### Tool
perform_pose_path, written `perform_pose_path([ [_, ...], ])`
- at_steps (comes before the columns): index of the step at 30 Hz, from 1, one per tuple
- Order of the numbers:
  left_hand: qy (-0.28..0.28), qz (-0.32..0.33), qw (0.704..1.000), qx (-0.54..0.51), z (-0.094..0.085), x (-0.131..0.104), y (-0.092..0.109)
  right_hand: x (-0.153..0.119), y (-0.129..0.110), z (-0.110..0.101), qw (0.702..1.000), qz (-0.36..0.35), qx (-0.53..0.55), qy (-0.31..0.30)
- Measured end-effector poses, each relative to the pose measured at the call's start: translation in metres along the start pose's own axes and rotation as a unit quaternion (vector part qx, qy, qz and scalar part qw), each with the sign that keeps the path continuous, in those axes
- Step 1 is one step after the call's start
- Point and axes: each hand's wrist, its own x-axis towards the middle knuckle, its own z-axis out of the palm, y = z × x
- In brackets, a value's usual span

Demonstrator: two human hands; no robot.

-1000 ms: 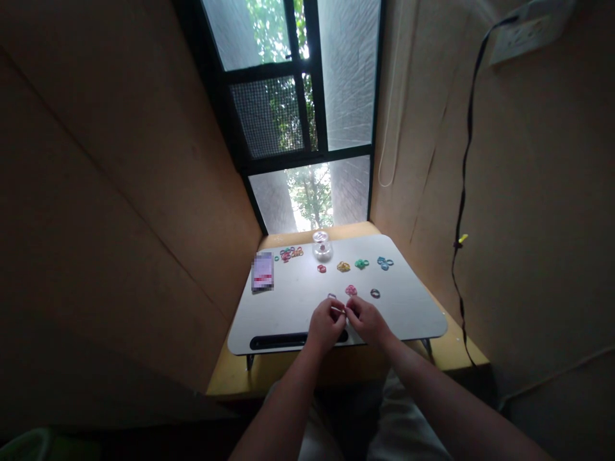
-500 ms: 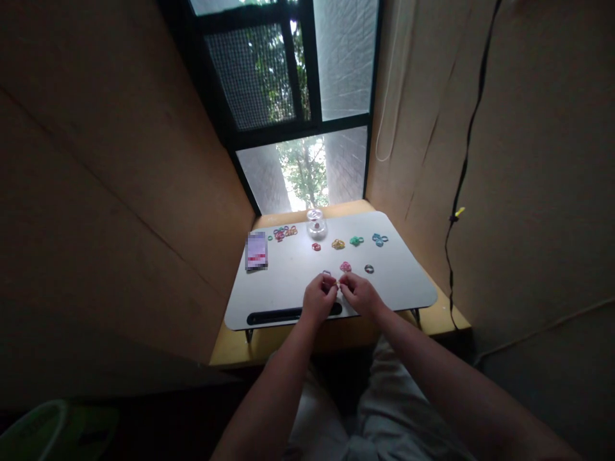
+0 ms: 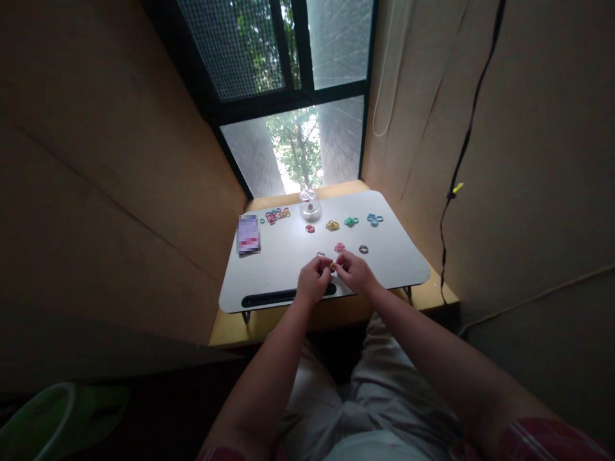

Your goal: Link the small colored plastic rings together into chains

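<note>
Largest in view, the window, cut off by the top edge. Below it, a white bench on a yellow ledge, with part of the ledge hidden beneath. At lower left, a green basin, dim and cropped by the frame. Along the bench's near edge, a black slot, partly covered by the left hand. Close beside that, the right hand, both with fingertips pinched around a small yellowish piece, mostly hidden and too small to make out in shape. At the bench's left side, a pack, blurred by pixelation. Near the far edge, a clear jar, contents hard to tell. Left of it, a mixed pile of coloured rings; to the right and nearer, small clusters in red, yellow, green and blue. Just beyond the fingers, a pink cluster, a dark ring and a pale ring, the last partly hidden.
</note>
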Motion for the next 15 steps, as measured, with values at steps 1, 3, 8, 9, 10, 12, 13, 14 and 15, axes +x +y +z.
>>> perform_pose_path([
  [1,-0.001,-0.003,1.0,-0.004,0.0001,0.0001,-0.0004,0.0,0.0003,0.0001,1.0,-0.001,0.0,-0.001],
  [3,-0.003,-0.006,1.0,-0.01,0.0002,0.0001,-0.0004,-0.0002,0.0007,0.0003,1.0,-0.001,0.003,-0.002],
  [8,-0.004,0.004,1.0,-0.014,-0.0004,-0.001,0.0018,-0.0005,0.001,0.0005,1.0,0.0,0.009,-0.001],
  [9,-0.006,0.005,1.0,-0.011,-0.0006,-0.0013,0.0023,-0.0003,0.0008,0.0004,1.0,0.0,0.009,-0.002],
  [10,-0.007,0.005,1.0,-0.007,-0.0006,-0.0016,0.0027,-0.0002,0.0007,0.0004,1.0,0.0,0.009,-0.002],
  [12,-0.007,0.003,1.0,0.0,-0.0007,-0.0019,0.0032,-0.0001,0.0005,0.0003,1.0,-0.002,0.013,-0.004],
  [13,-0.007,0.001,1.0,0.002,-0.0006,-0.002,0.0034,-0.0002,0.0004,0.0004,1.0,-0.003,0.016,-0.004],
  [14,-0.006,-0.002,1.0,0.005,-0.0005,-0.002,0.0034,-0.0005,0.0003,0.0004,1.0,-0.005,0.019,-0.004],
  [15,-0.006,-0.004,1.0,0.007,-0.0005,-0.0019,0.0035,-0.0008,0.0002,0.0003,1.0,-0.006,0.021,-0.005],
])
